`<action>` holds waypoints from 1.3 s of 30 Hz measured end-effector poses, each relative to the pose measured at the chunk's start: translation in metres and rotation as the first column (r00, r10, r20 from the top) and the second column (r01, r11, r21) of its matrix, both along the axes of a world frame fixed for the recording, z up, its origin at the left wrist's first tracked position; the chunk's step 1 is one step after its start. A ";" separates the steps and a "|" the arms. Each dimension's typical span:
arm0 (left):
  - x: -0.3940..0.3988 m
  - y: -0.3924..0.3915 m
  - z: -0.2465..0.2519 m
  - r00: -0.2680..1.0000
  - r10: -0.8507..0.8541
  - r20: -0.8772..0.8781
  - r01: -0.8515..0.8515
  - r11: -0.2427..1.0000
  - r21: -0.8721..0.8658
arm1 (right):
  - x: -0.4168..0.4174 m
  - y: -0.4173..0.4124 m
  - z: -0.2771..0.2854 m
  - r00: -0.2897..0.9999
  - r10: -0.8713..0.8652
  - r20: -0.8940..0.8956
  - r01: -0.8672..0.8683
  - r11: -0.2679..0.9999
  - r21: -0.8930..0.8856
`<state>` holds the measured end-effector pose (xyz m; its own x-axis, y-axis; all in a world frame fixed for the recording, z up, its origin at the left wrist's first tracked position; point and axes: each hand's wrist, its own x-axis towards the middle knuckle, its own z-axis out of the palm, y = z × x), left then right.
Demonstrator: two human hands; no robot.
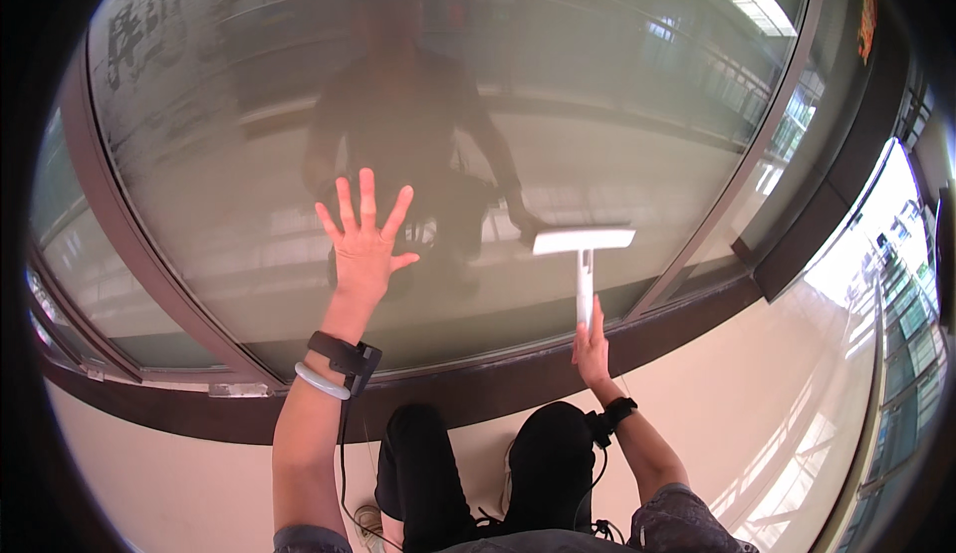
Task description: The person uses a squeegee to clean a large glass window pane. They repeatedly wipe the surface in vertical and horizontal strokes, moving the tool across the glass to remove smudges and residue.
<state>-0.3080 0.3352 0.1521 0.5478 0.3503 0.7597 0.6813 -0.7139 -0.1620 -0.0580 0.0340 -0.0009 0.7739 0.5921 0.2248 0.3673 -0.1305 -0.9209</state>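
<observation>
A large glass pane [448, 142] fills the view before me and reflects a dark figure. My left hand [362, 243] is raised in front of its lower left part with the fingers spread, holding nothing; whether the palm touches the glass, I cannot tell. Around that wrist are a black strapped device and a pale bangle. Lower right, my right hand [591, 344] grips the handle of a white window squeegee [585, 240]. The squeegee's wide head is up against or close to the pane, handle pointing down. A black device is strapped to the right wrist too.
Brown metal frames [127, 232] border the pane at left and right. Along its foot runs a dark sill [478, 396], above a light tiled floor [164, 471]. My bent knees are close to the sill. A glass-panelled railing [889, 396] stands far right. Cables hang from both wrist devices.
</observation>
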 end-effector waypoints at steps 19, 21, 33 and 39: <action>-0.003 -0.004 0.004 0.994 0.034 -0.102 -0.034 0.999 0.004 | -0.063 0.051 0.072 0.964 0.085 0.251 -0.097 0.995 0.035; -0.003 -0.003 0.001 0.988 0.063 -0.144 -0.060 0.998 0.020 | -0.062 0.048 0.084 0.959 0.029 0.282 -0.030 1.000 -0.001; -0.021 -0.013 0.001 0.933 0.028 -0.359 -0.089 0.984 -0.153 | -0.083 0.129 0.360 0.906 -0.007 0.423 -0.130 0.947 0.292; -0.035 -0.017 -0.004 0.952 0.056 -0.301 -0.071 0.997 -0.038 | -0.096 0.097 0.142 0.911 0.090 0.403 -0.140 0.986 0.096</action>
<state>-0.3427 0.3182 0.1483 0.7232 0.4237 0.5455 0.6507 -0.6827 -0.3324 -0.1539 0.1314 0.1414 0.5345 0.6212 0.5730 0.7105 0.0368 -0.7027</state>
